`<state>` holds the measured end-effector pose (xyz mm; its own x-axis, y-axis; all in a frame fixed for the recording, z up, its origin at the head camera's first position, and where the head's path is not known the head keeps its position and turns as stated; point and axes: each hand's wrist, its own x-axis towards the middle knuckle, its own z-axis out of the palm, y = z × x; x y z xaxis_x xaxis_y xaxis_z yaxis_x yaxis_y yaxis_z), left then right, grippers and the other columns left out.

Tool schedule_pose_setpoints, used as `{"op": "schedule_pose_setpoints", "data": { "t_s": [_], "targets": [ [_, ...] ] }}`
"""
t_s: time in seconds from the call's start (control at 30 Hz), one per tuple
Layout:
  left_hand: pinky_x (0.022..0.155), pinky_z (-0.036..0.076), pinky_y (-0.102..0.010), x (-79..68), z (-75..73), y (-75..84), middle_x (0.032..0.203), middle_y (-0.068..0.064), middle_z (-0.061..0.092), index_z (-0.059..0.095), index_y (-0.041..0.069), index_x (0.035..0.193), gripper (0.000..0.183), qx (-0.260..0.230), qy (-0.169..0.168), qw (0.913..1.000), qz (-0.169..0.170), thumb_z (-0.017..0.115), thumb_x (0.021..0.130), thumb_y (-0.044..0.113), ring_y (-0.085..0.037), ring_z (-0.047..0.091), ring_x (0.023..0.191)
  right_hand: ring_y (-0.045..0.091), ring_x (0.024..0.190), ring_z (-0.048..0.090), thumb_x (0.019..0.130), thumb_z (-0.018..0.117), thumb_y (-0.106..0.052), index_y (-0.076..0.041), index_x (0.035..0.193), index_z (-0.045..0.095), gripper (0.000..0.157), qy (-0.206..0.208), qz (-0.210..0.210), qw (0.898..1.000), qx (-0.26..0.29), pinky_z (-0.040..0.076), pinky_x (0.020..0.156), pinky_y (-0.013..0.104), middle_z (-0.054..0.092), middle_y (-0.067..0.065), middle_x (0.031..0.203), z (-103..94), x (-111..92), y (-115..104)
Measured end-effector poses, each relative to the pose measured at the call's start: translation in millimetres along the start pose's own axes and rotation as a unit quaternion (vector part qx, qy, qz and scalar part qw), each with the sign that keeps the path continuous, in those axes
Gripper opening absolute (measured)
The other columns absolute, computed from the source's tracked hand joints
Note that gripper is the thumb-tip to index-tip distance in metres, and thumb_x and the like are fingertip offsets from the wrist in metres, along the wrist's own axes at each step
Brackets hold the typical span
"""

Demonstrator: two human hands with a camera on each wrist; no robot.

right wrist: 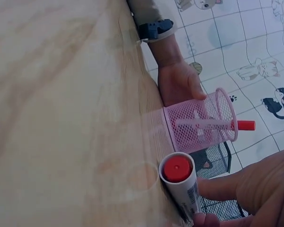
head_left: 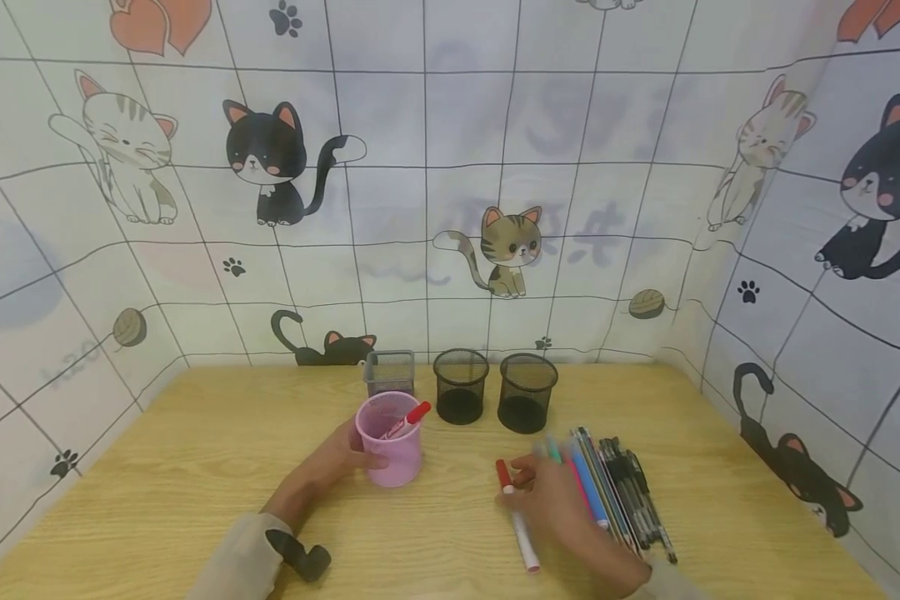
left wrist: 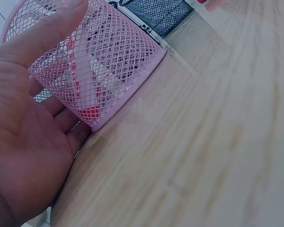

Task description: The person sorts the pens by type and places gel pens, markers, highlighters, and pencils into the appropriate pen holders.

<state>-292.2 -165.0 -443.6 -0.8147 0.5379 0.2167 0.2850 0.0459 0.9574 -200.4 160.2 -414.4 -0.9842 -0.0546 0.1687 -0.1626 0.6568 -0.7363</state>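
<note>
My left hand (head_left: 337, 452) holds a pink mesh pen holder (head_left: 396, 462) by its side, thumb and fingers round the wall, as the left wrist view shows too. The holder stands upright on the table, and a red-capped marker (head_left: 411, 419) leans out of its rim. To the right, my right hand (head_left: 555, 498) pinches a second white marker (head_left: 523, 537) with a red cap, thumb and fingertips near the cap end. This marker lies along the tabletop, its red end plug (right wrist: 176, 169) turned toward the right wrist camera.
Behind the pink holder stand a square mesh holder (head_left: 390, 367) and two round black ones, the left (head_left: 460, 387) and the right (head_left: 527, 396). Right of my right hand lies a row of coloured markers, pencils and black pens (head_left: 637, 492). A cat-print cloth (head_left: 390, 250) covers the walls round the table.
</note>
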Motion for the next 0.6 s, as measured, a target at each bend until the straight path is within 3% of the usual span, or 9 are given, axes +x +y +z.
{"op": "schedule_pose_setpoints", "data": {
  "t_s": [0.33, 0.6],
  "targets": [
    [0.108, 0.028, -0.043, 1.3, -0.3, -1.4, 0.139, -0.007, 0.046, 0.034, 0.016, 0.145, 0.081, 0.005, 0.0, 1.0, -0.003, 0.078, 0.077, 0.006, -0.025, 0.042, 0.128, 0.009, 0.063, 0.051, 0.068, 0.085, -0.012, 0.004, 0.1, 0.065, 0.041, -0.032, -0.015, 0.999, -0.037, 0.046, 0.056, 0.023, 0.059, -0.003, 0.071, 4.5, -14.5, -7.1],
    [0.108, 0.027, -0.042, -0.8, 0.6, 0.5, 0.139, -0.008, 0.047, 0.035, 0.014, 0.144, 0.081, -0.004, 0.004, 0.9999, -0.008, 0.078, 0.077, 0.005, -0.026, 0.042, 0.128, 0.009, 0.055, 0.048, 0.069, 0.078, -0.004, 0.005, 0.092, 0.067, 0.027, -0.035, -0.012, 0.997, -0.072, 0.041, 0.048, 0.021, 0.052, -0.003, 0.064, 2.4, -8.7, -7.7]
  ]
}}
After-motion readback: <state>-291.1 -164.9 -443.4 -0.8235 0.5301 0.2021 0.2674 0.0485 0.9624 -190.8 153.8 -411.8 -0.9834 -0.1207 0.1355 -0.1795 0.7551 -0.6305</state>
